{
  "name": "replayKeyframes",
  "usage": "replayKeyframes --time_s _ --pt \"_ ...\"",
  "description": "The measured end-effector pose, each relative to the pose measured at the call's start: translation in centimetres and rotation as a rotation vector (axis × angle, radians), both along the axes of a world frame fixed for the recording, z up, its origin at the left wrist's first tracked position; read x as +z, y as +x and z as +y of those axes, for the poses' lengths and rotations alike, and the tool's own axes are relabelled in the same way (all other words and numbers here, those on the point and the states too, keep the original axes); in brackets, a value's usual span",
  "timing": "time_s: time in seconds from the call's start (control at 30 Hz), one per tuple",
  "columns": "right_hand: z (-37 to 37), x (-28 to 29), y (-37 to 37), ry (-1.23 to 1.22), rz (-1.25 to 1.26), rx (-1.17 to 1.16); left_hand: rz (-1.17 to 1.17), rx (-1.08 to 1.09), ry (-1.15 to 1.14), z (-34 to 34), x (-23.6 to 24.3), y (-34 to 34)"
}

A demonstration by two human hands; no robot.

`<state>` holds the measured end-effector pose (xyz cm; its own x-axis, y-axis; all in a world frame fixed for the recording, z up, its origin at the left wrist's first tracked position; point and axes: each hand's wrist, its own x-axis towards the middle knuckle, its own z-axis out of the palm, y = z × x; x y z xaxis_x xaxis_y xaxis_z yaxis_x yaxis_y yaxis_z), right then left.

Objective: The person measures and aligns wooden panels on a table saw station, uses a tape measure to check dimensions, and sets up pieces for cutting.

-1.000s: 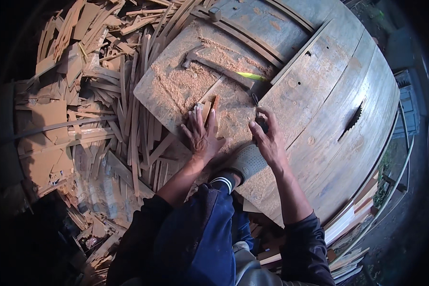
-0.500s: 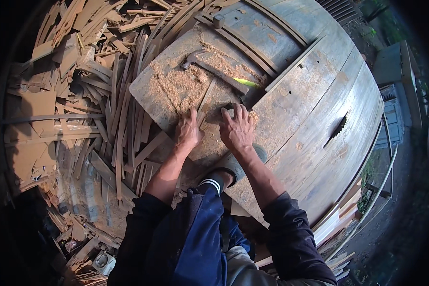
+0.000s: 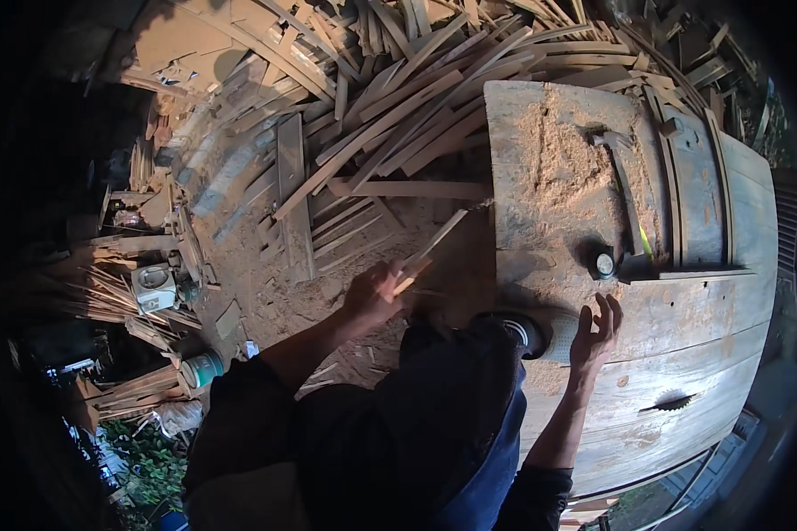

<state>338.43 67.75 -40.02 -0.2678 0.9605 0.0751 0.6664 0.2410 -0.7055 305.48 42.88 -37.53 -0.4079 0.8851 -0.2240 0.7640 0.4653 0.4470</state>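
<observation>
My left hand (image 3: 376,292) is closed around a thin wooden strip (image 3: 441,234) and holds it off the left edge of the wooden table (image 3: 576,389), above the littered ground. The hand is slightly blurred. My right hand (image 3: 599,326) is over the table with its fingers apart and nothing in them. Just beyond its fingertips stands a small dark round object (image 3: 604,264) with a pale top, its kind unclear. A claw hammer (image 3: 624,177) lies past it, partly on sawdust (image 3: 558,150).
A toothed circular saw blade (image 3: 673,403) sticks up through the tabletop at right. Long wooden battens (image 3: 673,195) and a crosswise strip (image 3: 695,275) lie on the table. My sandalled foot (image 3: 558,336) rests at its near edge. Piled wood scraps (image 3: 416,115) spread beyond and left.
My view has swung to the left. My left hand has come away from the table with the wooden strip. My right hand has let go of the dark round object, which stays on the table.
</observation>
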Motion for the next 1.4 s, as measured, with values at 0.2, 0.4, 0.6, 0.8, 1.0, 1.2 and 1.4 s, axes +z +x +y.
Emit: replayKeyframes --time_s 0.2,0.4,0.6,0.8,1.0,1.2,1.4 --pt "-8.1 1.2 10.8 -0.010 -0.162 -0.176 0.871 -0.210 -0.832 -32.9 4.2 -6.2" --pt "-18.8 -1.3 21.0 -0.149 -0.393 -0.516 0.357 0.056 -0.635 -20.5 -2.1 -6.9" --pt "-33.0 -2.1 26.0 -0.287 -0.501 -0.980 0.227 -0.946 0.378 23.3 -5.5 7.0" --pt "-29.9 -6.5 24.4 -0.183 -0.510 -0.806 0.321 -1.499 0.293 32.6 -4.4 16.2" --pt "-22.8 -7.7 10.8 -0.063 -0.228 -0.584 0.725 -1.136 0.054 37.4 -5.8 7.8" --pt "-36.1 -1.7 7.0 -0.059 -0.009 -0.456 0.758 -1.147 0.339 32.2 -5.1 7.0" --pt "-69.5 7.2 22.6 -0.382 -0.958 -1.949 0.432 -1.039 -0.010 20.1 -8.6 16.7"
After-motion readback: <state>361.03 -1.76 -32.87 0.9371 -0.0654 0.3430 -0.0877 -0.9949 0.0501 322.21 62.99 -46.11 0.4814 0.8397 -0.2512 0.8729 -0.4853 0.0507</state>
